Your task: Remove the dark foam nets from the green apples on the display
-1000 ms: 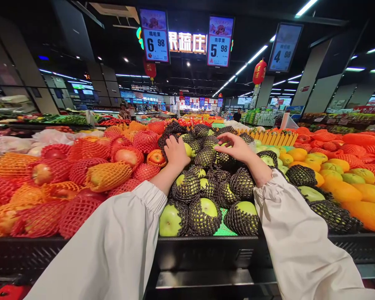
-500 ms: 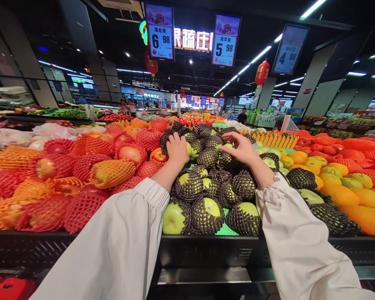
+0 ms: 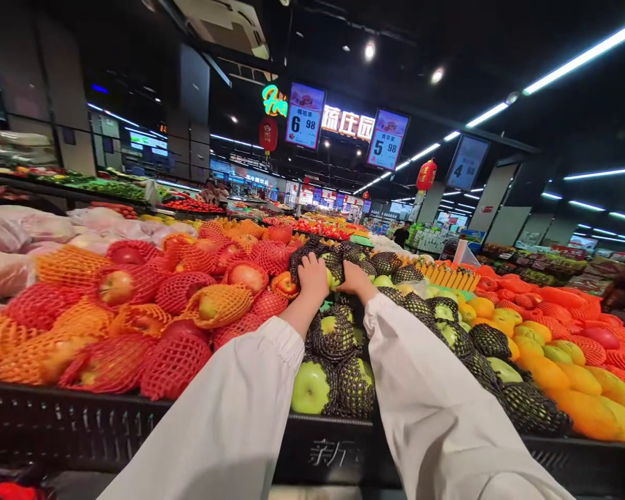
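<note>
Green apples in black foam nets fill the middle of the display, one of them a large green apple point(image 3: 311, 389) at the front edge. Farther back, my left hand point(image 3: 313, 279) curls its fingers over a netted green apple point(image 3: 332, 268). My right hand point(image 3: 356, 280) is at the other side of that same fruit, thumb pointing left, its other fingers partly hidden behind the hand. The two hands face each other with a narrow gap between them. Below them sits another netted green apple point(image 3: 335, 333).
Red apples point(image 3: 117, 287) in red and orange nets are heaped at left, beside bagged pale fruit point(image 3: 3, 232). Orange fruits point(image 3: 578, 371) lie to the right. A black crate edge point(image 3: 83, 423) runs along the front. Price signs point(image 3: 306, 116) hang overhead.
My right hand has moved left, closing in on my left hand and the apple there. The view has turned and tilted, shifting the display.
</note>
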Motion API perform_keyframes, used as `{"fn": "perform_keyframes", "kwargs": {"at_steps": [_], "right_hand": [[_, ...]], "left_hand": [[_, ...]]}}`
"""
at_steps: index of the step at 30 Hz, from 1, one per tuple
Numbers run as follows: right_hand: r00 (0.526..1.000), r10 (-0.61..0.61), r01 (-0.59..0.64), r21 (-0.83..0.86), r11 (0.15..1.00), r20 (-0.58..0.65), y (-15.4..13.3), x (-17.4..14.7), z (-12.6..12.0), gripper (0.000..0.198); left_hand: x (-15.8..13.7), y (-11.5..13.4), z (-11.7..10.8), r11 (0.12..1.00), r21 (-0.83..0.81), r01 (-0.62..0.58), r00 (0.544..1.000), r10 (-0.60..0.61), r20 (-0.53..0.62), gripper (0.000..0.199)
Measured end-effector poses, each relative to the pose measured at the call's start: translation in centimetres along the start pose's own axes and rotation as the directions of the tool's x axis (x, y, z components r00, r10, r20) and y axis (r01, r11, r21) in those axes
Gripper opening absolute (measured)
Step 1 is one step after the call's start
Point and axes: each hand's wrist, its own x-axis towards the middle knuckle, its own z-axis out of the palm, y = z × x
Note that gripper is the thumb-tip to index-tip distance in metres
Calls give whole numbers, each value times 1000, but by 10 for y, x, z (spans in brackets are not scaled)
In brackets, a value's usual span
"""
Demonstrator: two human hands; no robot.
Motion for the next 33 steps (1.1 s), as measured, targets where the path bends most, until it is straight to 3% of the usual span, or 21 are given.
{"fn": "perform_keyframes", "kwargs": {"at_steps": [3,5,8,11,18,23,26,28,33], "right_hand": [[999,-5,3,-40,999,-51,-9,-3,18,51],[998,-27,24,-59,998,-64,-11,-6,22,53],[994,-102,97,-92,991,-43,-12,-7,21,71],[976,-212,216,-125,968,47,-11,-7,22,78],[933,-269,317,-191,929,238,-22,-7,28,46],[912,-296,345,-140,928,285,-25,-10,9,47],[890,-324,359,-57,932,320,-21,-10,-4,32],[899,-303,330,-34,943,317,-20,-8,-6,26],[951,-150,169,-49,984,272,-22,3,4,35]], "left_hand": [[2,0,-2,999,-42,13,1000,-14,-22,67],[4,-1,-5,994,-91,59,990,-70,-124,67],[7,-4,-12,962,-233,142,922,-215,-323,69],[9,-7,-15,921,-355,158,857,-306,-415,77],[10,-8,-8,924,-373,84,868,-252,-428,77],[10,-9,-9,920,-377,108,841,-287,-460,76],[10,-9,-9,924,-371,94,838,-274,-471,74],[10,-9,-8,925,-371,81,842,-262,-472,74],[10,-9,-10,919,-383,91,843,-276,-462,75]]}}
